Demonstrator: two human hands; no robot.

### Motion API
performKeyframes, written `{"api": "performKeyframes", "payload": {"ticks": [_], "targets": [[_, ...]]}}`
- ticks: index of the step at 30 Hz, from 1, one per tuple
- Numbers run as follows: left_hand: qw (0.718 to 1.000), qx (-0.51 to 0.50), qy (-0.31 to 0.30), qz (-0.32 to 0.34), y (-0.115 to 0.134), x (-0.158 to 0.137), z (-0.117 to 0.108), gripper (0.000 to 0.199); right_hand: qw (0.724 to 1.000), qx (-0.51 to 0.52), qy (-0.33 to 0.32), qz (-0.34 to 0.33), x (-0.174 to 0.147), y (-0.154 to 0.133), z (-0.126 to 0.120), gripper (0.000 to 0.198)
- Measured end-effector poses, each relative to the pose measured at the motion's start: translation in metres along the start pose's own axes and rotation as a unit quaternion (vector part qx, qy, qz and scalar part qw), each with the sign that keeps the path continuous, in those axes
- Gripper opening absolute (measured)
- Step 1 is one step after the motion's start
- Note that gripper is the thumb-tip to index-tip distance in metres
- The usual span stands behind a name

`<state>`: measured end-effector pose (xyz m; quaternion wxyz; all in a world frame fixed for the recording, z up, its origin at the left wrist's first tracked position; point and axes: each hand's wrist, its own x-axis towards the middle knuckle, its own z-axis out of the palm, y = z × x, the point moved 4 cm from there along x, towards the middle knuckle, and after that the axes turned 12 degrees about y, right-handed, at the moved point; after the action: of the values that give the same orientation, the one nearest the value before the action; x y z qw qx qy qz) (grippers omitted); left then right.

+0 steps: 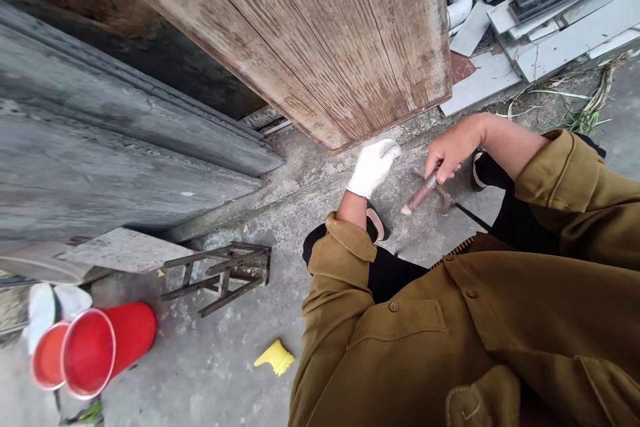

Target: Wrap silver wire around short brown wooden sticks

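Note:
My left hand (374, 168), in an overexposed white glove, is near the lower edge of a weathered plank door panel (320, 47). Its fingers look curled together; whatever they hold, if anything, does not show. My bare right hand (447, 152) is closed around a wooden-handled tool (419, 197). The tool has a reddish-brown handle, a pale worn end pointing down and left, and a greyish band by the fingers. The rest of it is hidden in the hand. Just beyond and below it, a rusty metal head on a thin black handle (471, 217) shows partly.
A small wooden stool (235, 273) lies tipped over at left. Red buckets (133, 337) lie farther left, and a yellow cloth-like piece (276, 357) is on the concrete. Tiles and boards (560, 47) are stacked at upper right beside a white pipe (459, 5).

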<state>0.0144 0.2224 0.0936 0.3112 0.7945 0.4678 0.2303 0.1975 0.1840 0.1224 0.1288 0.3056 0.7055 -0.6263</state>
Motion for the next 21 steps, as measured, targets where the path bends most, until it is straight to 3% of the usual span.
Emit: {"api": "performKeyframes", "payload": {"ticks": [2, 4, 5, 7, 12, 15, 18, 21], "targets": [[1.0, -0.01, 0.006, -0.019, -0.002, 0.001, 0.007, 0.025, 0.985, 0.059, 0.158, -0.029, -0.011, -0.005, -0.02, 0.036], [0.999, -0.026, -0.025, -0.018, 0.0, -0.001, 0.017, 0.028, 0.934, 0.096, 0.345, -0.018, -0.023, 0.0, -0.041, 0.044], [0.998, -0.032, -0.049, -0.01, 0.003, -0.003, 0.022, 0.03, 0.907, 0.099, 0.41, 0.0, -0.027, 0.004, -0.048, 0.046], [0.994, -0.04, -0.099, 0.017, 0.01, -0.007, 0.03, 0.03, 0.878, 0.076, 0.47, 0.049, -0.03, 0.013, -0.055, 0.048], [0.975, -0.084, -0.194, 0.065, 0.023, -0.016, 0.037, 0.032, 0.878, -0.108, 0.437, 0.16, -0.011, 0.022, -0.051, 0.028], [0.972, -0.076, -0.21, 0.066, 0.022, -0.018, 0.035, 0.033, 0.886, -0.232, 0.348, 0.199, 0.0, 0.024, -0.041, 0.018], [0.977, -0.018, -0.2, 0.065, 0.016, -0.016, 0.03, 0.032, 0.921, -0.251, 0.231, 0.189, 0.007, 0.028, -0.026, 0.014], [0.985, 0.043, -0.163, 0.048, 0.008, -0.012, 0.021, 0.03, 0.96, -0.195, 0.131, 0.15, 0.009, 0.027, -0.012, 0.015]]}}
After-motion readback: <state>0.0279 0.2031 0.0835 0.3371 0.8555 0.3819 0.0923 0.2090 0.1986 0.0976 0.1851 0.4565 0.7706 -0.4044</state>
